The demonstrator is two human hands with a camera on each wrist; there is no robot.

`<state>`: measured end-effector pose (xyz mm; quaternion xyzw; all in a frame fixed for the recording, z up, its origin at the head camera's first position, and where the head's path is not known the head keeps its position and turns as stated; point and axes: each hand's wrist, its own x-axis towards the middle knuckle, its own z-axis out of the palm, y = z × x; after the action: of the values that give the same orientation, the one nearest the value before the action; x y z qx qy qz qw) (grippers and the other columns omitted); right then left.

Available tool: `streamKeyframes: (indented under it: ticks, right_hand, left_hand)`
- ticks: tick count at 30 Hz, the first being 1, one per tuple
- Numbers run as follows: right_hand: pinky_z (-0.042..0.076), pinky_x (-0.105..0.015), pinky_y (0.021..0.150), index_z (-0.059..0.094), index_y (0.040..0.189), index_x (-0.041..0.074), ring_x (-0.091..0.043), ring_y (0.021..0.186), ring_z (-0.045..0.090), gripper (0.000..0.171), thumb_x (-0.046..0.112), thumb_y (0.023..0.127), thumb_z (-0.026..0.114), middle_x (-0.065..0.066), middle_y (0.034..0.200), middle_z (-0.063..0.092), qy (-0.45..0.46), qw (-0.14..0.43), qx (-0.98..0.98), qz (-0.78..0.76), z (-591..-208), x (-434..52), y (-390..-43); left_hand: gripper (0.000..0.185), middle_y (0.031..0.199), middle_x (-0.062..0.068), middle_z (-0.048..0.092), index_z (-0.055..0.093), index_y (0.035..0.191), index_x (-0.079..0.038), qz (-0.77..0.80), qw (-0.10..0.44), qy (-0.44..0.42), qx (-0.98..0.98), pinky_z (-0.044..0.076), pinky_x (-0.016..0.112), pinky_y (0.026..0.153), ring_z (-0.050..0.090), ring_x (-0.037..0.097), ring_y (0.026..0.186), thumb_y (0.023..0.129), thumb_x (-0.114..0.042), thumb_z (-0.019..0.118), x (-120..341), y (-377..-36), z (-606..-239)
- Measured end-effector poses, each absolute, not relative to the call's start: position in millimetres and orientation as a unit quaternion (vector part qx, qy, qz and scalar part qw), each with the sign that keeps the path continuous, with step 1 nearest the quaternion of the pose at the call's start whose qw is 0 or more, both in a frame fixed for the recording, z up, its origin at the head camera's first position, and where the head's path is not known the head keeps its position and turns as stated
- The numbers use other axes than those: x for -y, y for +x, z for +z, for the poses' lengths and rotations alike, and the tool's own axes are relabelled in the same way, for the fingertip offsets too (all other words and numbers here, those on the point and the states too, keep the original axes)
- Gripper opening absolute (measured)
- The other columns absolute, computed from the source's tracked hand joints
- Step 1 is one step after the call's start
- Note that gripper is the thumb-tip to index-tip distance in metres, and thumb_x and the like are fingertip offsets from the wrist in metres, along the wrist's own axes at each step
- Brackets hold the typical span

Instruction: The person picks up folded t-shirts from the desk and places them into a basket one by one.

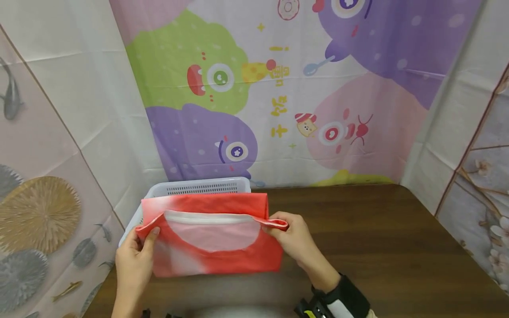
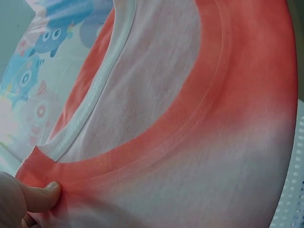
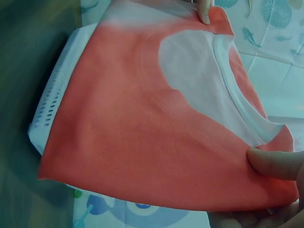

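Observation:
A folded red and white T-shirt (image 1: 238, 260) is held up between both hands, its round neckline turned toward the head camera. My left hand (image 1: 137, 254) pinches the shirt at the left end of the neckline, thumb in front. The right hand (image 1: 292, 236) grips the opposite end, where a bit of the collar band sticks out beside the thumb. In the left wrist view the left thumb (image 2: 42, 197) presses on the red collar edge. The right thumb (image 3: 273, 164) lies over the fabric in the right wrist view, with the other fingers behind it.
Behind the shirt stands a white plastic basket (image 1: 159, 190) with slotted walls, partly covered by the cloth. Both rest on or over a dark wooden table (image 1: 381, 247). A cartoon-printed curtain (image 1: 274, 168) hangs at the table's back, with patterned cloth on either side.

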<state>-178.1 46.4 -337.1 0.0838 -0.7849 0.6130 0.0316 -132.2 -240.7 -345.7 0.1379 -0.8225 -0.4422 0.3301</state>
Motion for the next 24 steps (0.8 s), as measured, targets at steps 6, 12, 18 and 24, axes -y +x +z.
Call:
streamKeyframes:
  ticks: [6,12,18,24]
  right_hand:
    - [0.045,-0.024,0.058,0.069,0.083,-0.002,-0.013,0.065,0.052,0.004,0.000,0.080,0.070,-0.015,0.075,0.067,0.103,0.063,0.791,0.600,-335.5,-33.7,-184.4]
    - [0.042,-0.022,0.055,0.070,0.081,-0.001,-0.011,0.062,0.049,0.004,-0.002,0.078,0.070,-0.016,0.072,0.067,0.126,0.094,0.788,0.596,-332.6,-21.4,-189.5]
    - [0.040,-0.019,0.054,0.070,0.080,-0.001,-0.011,0.061,0.048,0.004,-0.002,0.076,0.070,-0.016,0.070,0.066,0.147,0.129,0.789,0.583,-330.7,-8.4,-196.8]
    - [0.040,-0.018,0.054,0.071,0.082,-0.001,-0.011,0.062,0.048,0.004,-0.002,0.078,0.069,-0.015,0.070,0.065,0.164,0.138,0.795,0.567,-328.2,2.0,-205.0]
  left_hand:
    - [0.016,0.057,-0.021,0.044,0.063,0.093,0.003,-0.446,0.348,0.136,0.813,0.031,0.019,0.049,0.036,-0.003,0.054,0.091,-0.012,0.064,248.3,-137.1,-342.1]
    - [0.016,0.057,-0.023,0.041,0.063,0.095,0.004,-0.445,0.365,0.129,0.807,0.029,0.019,0.048,0.033,-0.004,0.053,0.092,-0.011,0.064,258.0,-142.9,-337.0]
    - [0.013,0.054,-0.020,0.035,0.060,0.089,0.005,-0.439,0.394,0.116,0.799,0.025,0.021,0.047,0.029,-0.004,0.051,0.091,-0.007,0.064,268.3,-149.7,-329.9]
    - [0.015,0.055,-0.022,0.035,0.059,0.092,0.005,-0.439,0.398,0.115,0.797,0.024,0.021,0.048,0.029,-0.003,0.052,0.091,-0.009,0.063,279.6,-158.9,-328.0]
